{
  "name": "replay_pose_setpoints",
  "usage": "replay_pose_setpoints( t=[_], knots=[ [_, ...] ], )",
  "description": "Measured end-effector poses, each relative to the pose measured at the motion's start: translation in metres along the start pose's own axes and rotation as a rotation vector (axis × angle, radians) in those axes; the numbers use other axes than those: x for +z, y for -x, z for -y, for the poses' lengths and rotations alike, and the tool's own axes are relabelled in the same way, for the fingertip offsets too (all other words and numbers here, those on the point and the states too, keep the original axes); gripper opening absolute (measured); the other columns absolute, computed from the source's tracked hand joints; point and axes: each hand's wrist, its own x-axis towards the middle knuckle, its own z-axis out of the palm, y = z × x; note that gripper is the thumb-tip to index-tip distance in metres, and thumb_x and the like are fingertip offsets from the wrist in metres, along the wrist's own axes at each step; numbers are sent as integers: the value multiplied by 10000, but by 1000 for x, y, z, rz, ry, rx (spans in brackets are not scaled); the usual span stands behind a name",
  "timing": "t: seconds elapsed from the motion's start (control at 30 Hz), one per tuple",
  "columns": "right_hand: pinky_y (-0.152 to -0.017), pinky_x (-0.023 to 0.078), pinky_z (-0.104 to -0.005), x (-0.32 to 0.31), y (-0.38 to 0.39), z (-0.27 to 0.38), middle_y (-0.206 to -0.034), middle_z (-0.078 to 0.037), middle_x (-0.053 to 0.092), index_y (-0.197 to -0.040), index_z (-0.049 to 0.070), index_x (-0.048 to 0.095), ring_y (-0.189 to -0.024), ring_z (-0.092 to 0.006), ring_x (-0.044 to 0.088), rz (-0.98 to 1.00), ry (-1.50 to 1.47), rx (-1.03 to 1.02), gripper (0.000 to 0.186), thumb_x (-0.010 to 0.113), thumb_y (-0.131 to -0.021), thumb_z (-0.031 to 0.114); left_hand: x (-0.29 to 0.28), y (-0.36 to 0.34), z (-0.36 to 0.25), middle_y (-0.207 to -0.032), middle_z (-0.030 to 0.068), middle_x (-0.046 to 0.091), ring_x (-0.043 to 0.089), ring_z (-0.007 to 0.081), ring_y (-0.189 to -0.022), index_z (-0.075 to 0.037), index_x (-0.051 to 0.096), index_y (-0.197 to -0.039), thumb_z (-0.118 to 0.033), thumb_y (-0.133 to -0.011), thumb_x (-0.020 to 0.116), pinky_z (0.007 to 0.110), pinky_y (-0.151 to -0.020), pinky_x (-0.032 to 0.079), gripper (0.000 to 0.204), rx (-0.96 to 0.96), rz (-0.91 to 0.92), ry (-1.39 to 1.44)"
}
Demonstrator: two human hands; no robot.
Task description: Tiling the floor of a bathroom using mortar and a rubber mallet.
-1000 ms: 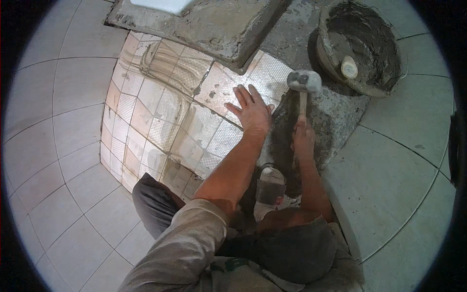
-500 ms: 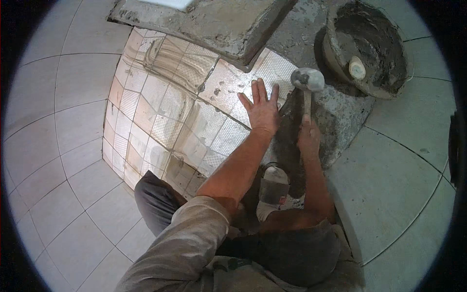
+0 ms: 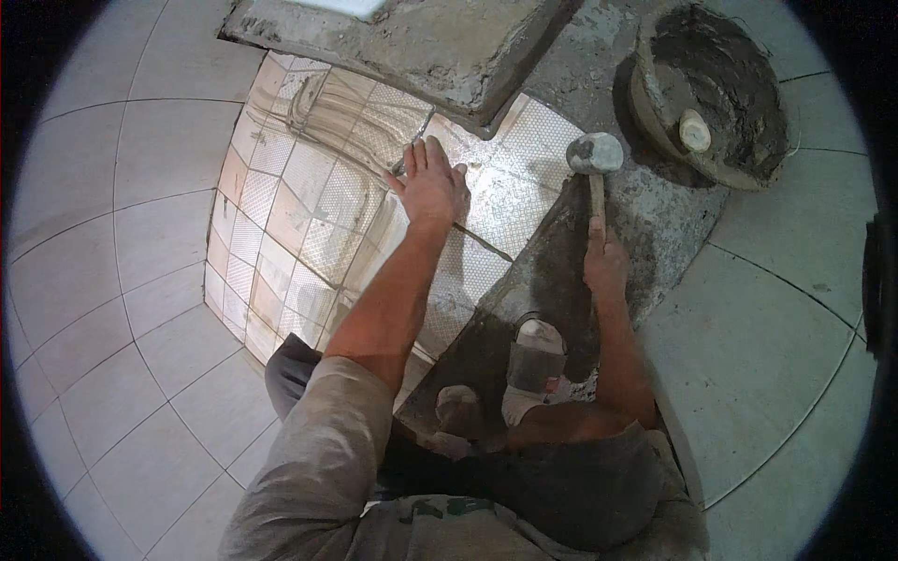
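My left hand (image 3: 430,192) lies with fingers spread on the patterned floor tiles (image 3: 318,224), near a joint at the left of a brightly lit tile (image 3: 514,159). My right hand (image 3: 606,262) grips the wooden handle of a pale-headed mallet (image 3: 594,154), whose head is over the bare mortar beside that tile's right edge. Dark grey mortar (image 3: 552,271) runs along the tiled patch's right side, up to my sandalled foot (image 3: 538,355).
A bucket (image 3: 655,122) of grey mortar with a pale round object (image 3: 693,132) in it stands at the upper right. A raised concrete ledge (image 3: 402,47) with a white fixture (image 3: 332,3) is at the top. Large pale wall or floor tiles (image 3: 159,280) surround the patch.
My left hand has moved left across the tiles from the tile's right part toward the joint. The mallet has shifted only slightly in view, still in my right hand.
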Motion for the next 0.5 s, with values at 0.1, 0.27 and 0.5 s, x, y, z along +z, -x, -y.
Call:
replay_pose_setpoints(
  t=[0.1, 0.27, 0.5],
  knots=[
    [-683, 475, -482, 4, 1, -7, -800, -275, 602, -994, -58, 587, -751, -436, 594, -85, 122, -101, 633, 319, -970, 515, 5, -11, 9, -1485, 153, 266, 175, 308, -1404, -38, 270, -1425, -361, -899, 489, 653, -1083, 48, 654, 45, 35, -12],
    [-703, 480, -485, -1, 1, 0, -812, -277, 608, -1023, -81, 583, -771, -440, 600, 20, 90, -20, 668, 317, -966, 528, 17, -16, 16, -1472, 117, 310, 229, 291, -1390, -88, 283, -1420, -410, -900, 492, 671, -1070, 80, 647, 114, -72, -94],
    [-733, 475, -492, 2, -4, -11, -843, -286, 612, -1038, -81, 580, -821, -428, 608, 16, 166, -62, 697, 294, -961, 550, 14, -19, 10, -1474, 119, 309, 231, 285, -1391, -79, 290, -1416, -414, -903, 493, 669, -1071, 81, 645, 107, -48, -87]
  ],
)
